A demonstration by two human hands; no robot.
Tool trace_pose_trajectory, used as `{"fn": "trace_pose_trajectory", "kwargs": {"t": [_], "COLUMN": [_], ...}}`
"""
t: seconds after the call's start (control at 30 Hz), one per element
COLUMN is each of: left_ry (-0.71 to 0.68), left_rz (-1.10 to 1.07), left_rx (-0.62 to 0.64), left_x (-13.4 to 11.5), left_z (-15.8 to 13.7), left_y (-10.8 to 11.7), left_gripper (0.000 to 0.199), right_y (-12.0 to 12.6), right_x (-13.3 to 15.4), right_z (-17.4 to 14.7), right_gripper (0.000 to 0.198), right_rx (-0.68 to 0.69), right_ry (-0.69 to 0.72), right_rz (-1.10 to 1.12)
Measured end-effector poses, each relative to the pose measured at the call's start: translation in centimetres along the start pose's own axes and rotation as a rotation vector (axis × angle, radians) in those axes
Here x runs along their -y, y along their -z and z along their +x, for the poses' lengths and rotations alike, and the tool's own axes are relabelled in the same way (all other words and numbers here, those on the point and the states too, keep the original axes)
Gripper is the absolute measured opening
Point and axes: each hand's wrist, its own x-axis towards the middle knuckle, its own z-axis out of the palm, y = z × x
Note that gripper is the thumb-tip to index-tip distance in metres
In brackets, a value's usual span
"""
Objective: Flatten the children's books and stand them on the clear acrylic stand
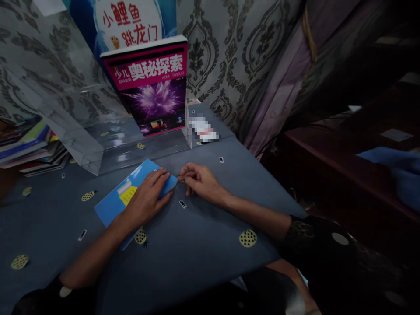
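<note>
A blue book [113,199] with a yellow and white picture on its cover lies at a slant on the table. Across its upper right part rests my left hand [149,192], palm down with fingers stretched out. My right hand [200,181] is at the book's right corner, its fingers curled and the thumb and index finger pinched at the corner tip. The pinching fingers partly cover that corner. Behind both hands, a magenta and black book [159,98] stands upright in a clear acrylic stand [121,151].
Another blue book [131,22] stands behind the magenta one. At the left is a stack of books [36,151] beside the stand's clear side panel [62,118]. A blurred-out item [204,129] lies right of the stand. The table's right edge [278,186] runs diagonally near my right forearm.
</note>
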Motion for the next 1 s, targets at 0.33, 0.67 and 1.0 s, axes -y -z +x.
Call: {"fn": "trace_pose_trajectory", "kwargs": {"t": [0.33,0.67,1.0], "left_ry": [0.043,0.036,0.067], "left_rz": [-0.010,-0.047,0.087], "left_rx": [-0.007,0.012,0.124], "left_x": [-0.1,-0.3,1.8], "left_z": [0.0,0.0,-1.4], "left_y": [0.0,0.0,2.3], "left_gripper": [0.045,0.040,0.047], "right_y": [-0.7,-1.8,-0.7], "right_x": [2.7,3.1,0.2], "right_z": [-0.4,-1.0,-1.8], "right_gripper": [0.018,0.026,0.027], "right_rx": [-0.042,0.123,0.058], "right_ry": [-0.092,0.083,0.351], "right_rz": [0.243,0.256,-0.609]}}
